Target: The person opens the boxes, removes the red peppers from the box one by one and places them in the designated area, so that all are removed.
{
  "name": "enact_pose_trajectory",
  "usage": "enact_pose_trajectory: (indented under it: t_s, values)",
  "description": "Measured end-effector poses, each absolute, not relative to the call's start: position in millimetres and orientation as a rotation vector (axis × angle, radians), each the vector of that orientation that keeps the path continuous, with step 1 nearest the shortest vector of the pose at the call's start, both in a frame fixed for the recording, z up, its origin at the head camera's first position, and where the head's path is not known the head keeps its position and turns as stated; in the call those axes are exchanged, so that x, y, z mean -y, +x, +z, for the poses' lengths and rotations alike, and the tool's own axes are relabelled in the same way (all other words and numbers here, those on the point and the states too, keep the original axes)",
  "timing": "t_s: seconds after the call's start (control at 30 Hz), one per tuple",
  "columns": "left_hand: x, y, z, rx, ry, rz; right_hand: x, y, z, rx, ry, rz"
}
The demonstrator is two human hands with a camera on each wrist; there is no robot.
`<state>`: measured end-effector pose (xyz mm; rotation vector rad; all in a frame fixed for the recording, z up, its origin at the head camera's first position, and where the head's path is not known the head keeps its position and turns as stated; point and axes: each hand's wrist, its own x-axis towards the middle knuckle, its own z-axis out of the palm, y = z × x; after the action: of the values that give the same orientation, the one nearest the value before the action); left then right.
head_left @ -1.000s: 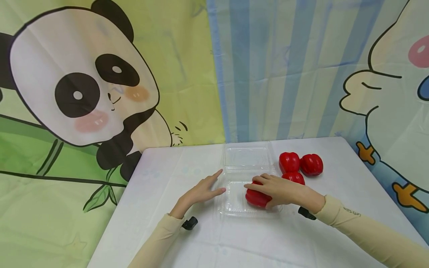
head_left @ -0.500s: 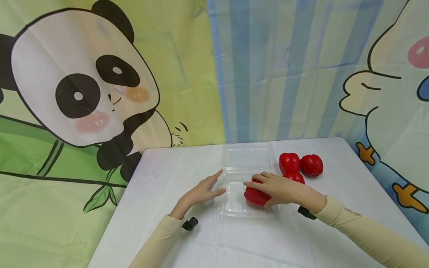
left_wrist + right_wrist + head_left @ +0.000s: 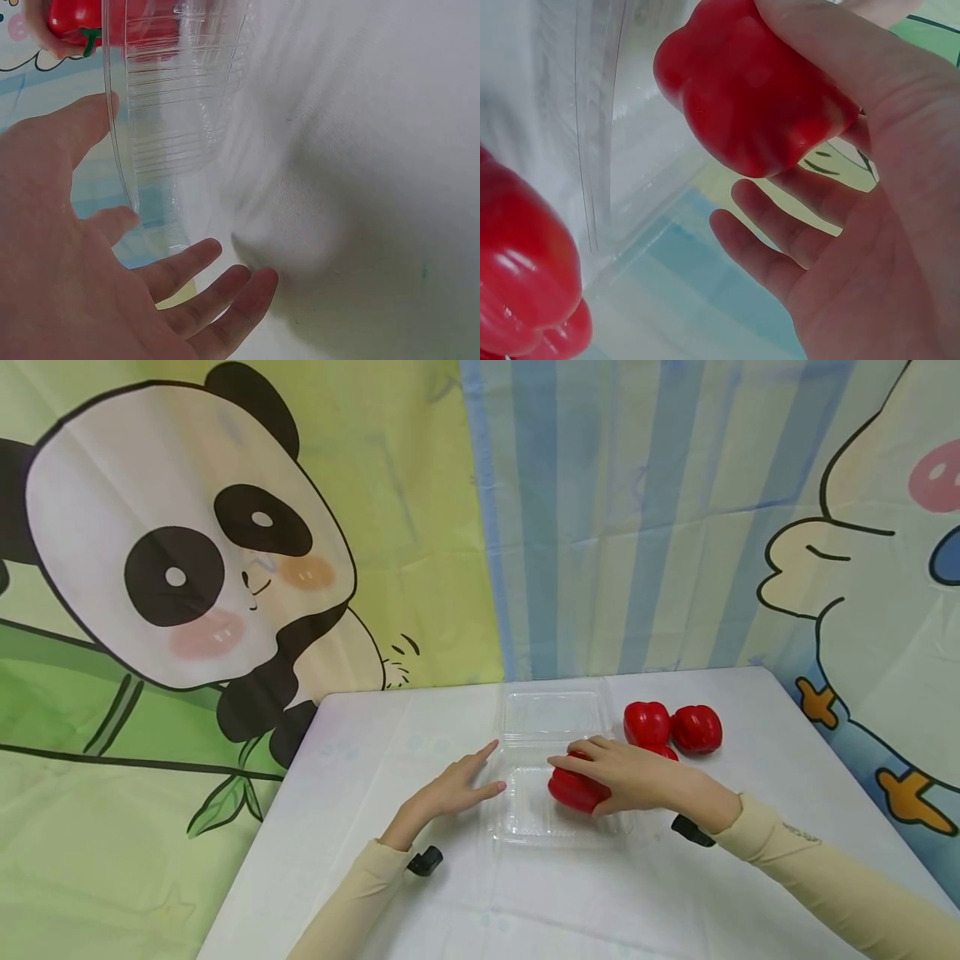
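Observation:
In the head view, my right hand (image 3: 633, 777) holds a red bell pepper (image 3: 577, 787) over the near half of a clear plastic clamshell box (image 3: 525, 810). The right wrist view shows this bell pepper (image 3: 757, 90) between the thumb and fingers; whether it touches the box floor cannot be told. My left hand (image 3: 450, 787) is at the box's left edge, fingers spread and mostly straight. In the left wrist view, the left thumb and a fingertip meet the box's rim (image 3: 120, 165). The held pepper's green stem (image 3: 91, 41) shows there too.
More red bell peppers (image 3: 697, 729) lie in a cluster on the white table (image 3: 420, 727), right of the box. One of them is mostly hidden behind my right hand. The box's lid (image 3: 555, 710) lies folded back toward the printed curtain (image 3: 585, 527).
My right hand has shifted slightly away from me with the bell pepper, covering more of the nearest loose pepper. My left hand has stayed where it was.

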<state>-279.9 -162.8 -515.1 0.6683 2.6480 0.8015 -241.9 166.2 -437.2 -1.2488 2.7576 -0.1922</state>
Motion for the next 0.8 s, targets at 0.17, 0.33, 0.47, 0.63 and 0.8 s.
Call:
enact_pose_trajectory:
  t_s: [0.17, 0.33, 0.47, 0.63, 0.8]
  values:
    - [164.1, -280.8, -517.3, -2.646, 0.670, 0.812, -172.5, -240.0, -432.1, -2.795, -1.275, -0.172]
    - [163.8, -281.2, -515.3, -2.646, 0.700, 0.812, -180.3, -240.1, -428.2, -2.806, -1.234, -0.200]
    - [163.7, -281.7, -515.6, -2.647, 0.708, 0.810, -185.2, -240.3, -424.8, -2.816, -1.193, -0.226]
    - [163.9, -281.5, -517.9, -2.642, 0.692, 0.803, -190.7, -239.9, -417.9, -2.845, -1.152, -0.217]
    - [163.6, -281.5, -517.8, -2.655, 0.696, 0.806, -197.2, -240.0, -411.0, -2.880, -1.143, -0.231]
